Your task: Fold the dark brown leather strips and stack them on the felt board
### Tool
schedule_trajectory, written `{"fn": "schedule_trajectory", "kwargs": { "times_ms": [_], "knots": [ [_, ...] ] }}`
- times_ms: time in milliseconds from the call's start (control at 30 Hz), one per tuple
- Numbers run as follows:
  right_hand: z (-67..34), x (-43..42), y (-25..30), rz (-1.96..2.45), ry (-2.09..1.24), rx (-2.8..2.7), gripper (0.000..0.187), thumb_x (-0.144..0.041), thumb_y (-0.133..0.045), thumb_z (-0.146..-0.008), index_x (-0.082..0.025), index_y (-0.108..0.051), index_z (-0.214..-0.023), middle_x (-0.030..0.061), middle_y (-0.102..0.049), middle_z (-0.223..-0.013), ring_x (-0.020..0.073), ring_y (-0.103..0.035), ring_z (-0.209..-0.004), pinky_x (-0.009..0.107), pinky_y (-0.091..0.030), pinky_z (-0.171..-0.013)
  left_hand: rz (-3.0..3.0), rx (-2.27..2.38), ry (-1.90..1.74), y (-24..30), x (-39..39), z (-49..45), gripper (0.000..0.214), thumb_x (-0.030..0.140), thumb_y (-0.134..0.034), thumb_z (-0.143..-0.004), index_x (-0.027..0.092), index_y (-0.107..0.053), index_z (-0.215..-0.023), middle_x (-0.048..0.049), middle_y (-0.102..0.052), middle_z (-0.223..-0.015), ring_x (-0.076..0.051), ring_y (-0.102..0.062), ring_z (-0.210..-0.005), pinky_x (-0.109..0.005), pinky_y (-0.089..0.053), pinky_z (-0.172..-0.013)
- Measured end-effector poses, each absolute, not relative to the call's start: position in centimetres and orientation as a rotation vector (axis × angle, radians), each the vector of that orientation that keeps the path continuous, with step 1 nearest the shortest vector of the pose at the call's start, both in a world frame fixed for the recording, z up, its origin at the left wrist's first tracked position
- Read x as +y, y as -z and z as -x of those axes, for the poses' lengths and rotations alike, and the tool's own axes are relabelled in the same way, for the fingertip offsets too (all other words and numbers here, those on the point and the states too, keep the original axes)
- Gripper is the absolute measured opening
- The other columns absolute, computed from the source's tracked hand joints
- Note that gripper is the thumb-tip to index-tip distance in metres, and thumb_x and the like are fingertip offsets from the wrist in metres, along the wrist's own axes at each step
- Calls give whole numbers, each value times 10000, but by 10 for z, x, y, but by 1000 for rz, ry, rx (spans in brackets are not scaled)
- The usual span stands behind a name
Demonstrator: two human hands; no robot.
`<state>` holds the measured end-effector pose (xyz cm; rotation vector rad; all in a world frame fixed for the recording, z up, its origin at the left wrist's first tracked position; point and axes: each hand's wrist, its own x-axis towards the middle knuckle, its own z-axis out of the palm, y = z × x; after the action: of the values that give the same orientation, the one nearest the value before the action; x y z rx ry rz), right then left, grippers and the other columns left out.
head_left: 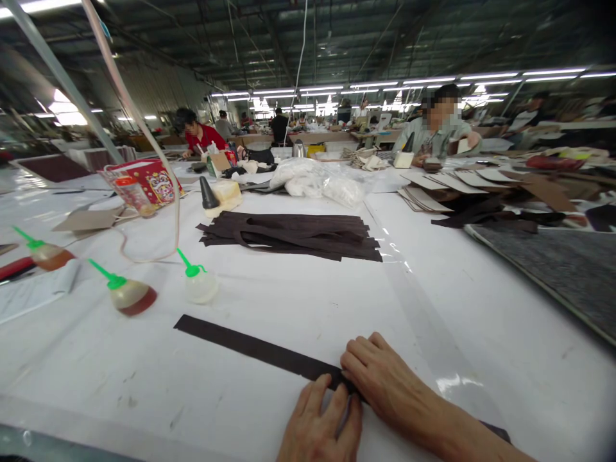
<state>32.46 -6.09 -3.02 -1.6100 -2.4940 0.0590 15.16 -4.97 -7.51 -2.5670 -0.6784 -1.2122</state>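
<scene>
One dark brown strip (250, 342), long and flat, is lying on the white table (269, 289) in the near middle, slanting from a farther left end to a nearer right end that is showing beyond the right forearm (447, 418). Two bare hands are touching it: the left hand (320, 420), fingers bent and slightly apart, is meeting its near edge with the fingertips; the right hand (378, 372), fingers curled and bunched together, is resting on it just to the right. Whether either is pinching it, one cannot tell. One pile of similar strips (289, 234) is lying farther off, in the middle. One clear squeeze bottle (201, 289) with a green nozzle is sitting to the left, near the strip's far end; one bottle of reddish liquid (132, 296) is sitting left of it. One black cone (208, 194) is standing on the far left, just beside clear plastic bags (317, 181). One grey slab (548, 266) is lying at the right. Two co-workers, one in a red top (201, 136), are occupying the far side.
</scene>
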Motion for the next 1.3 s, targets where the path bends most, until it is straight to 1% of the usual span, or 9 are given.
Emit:
{"fn": "schedule_trajectory", "kwargs": {
  "times_ms": [167,300,400,533,700,833,967,1133,1300],
  "knots": [
    [-318,-61,37,1858,-120,-2241,188,-50,-414,-893,-192,-500,-806,40,-537,-831,215,-471,-761,350,-292,-709,2562,-678,1197,77,-50,-152,292,106,-459,-825,212,-688,-971,-46,-683,-949,-244,-620,-876,-347,-539,-721],
    [-321,-62,28,1855,-463,-2051,250,-137,-299,-997,-204,-499,-862,14,-556,-846,182,-496,-755,331,-341,-730,2531,-685,1255,77,-48,-153,289,103,-463,-809,209,-698,-941,-33,-695,-925,-247,-628,-846,-344,-559,-683],
    [-323,-63,16,1745,-593,-2095,189,-162,-360,-998,-224,-531,-948,4,-575,-940,179,-513,-850,344,-346,-806,2573,-669,1256,77,-47,-153,282,122,-463,-826,195,-696,-967,-41,-693,-938,-235,-632,-851,-322,-575,-682],
    [-318,-62,16,1719,-490,-2211,174,-84,-512,-903,-226,-559,-992,7,-574,-990,198,-499,-912,363,-320,-830,2704,-634,1234,73,-47,-150,290,163,-447,-855,161,-675,-1034,-79,-675,-980,-233,-623,-917,-304,-589,-726],
    [-317,-59,32,1672,-307,-2312,193,-38,-509,-875,-205,-566,-956,16,-569,-928,198,-485,-860,342,-306,-772,2884,-576,1239,43,-38,-139,273,77,-449,-836,131,-635,-1029,-103,-633,-953,-206,-603,-919,-301,-573,-788],
    [-320,-60,37,1660,-189,-2337,152,-53,-498,-905,-195,-553,-911,17,-558,-882,200,-464,-811,341,-292,-742,3068,-861,1005,21,-18,-129,316,68,-384,-893,133,-574,-1137,-94,-618,-949,-199,-600,-869,-347,-572,-769],
    [-327,-62,33,1634,-83,-2425,159,-55,-490,-920,-182,-520,-828,16,-536,-850,190,-443,-776,335,-289,-730,3148,-828,741,31,-3,-121,375,1,-338,-857,151,-594,-1086,-61,-620,-882,-193,-603,-816,-361,-578,-760],
    [-337,-67,28,1613,23,-2501,109,-116,-512,-945,-181,-517,-858,15,-535,-872,187,-457,-815,335,-296,-760,2977,-568,781,52,1,-113,430,-18,-344,-829,116,-577,-1165,-107,-625,-1070,-215,-596,-989,-364,-565,-864],
    [-346,-75,22,1597,4,-2536,107,-216,-615,-917,-186,-521,-874,2,-552,-868,183,-477,-819,331,-305,-774,2881,-425,666,55,7,-102,495,-20,-344,-794,117,-573,-1212,-98,-639,-1099,-218,-602,-1008,-347,-568,-852]
  ]
}}
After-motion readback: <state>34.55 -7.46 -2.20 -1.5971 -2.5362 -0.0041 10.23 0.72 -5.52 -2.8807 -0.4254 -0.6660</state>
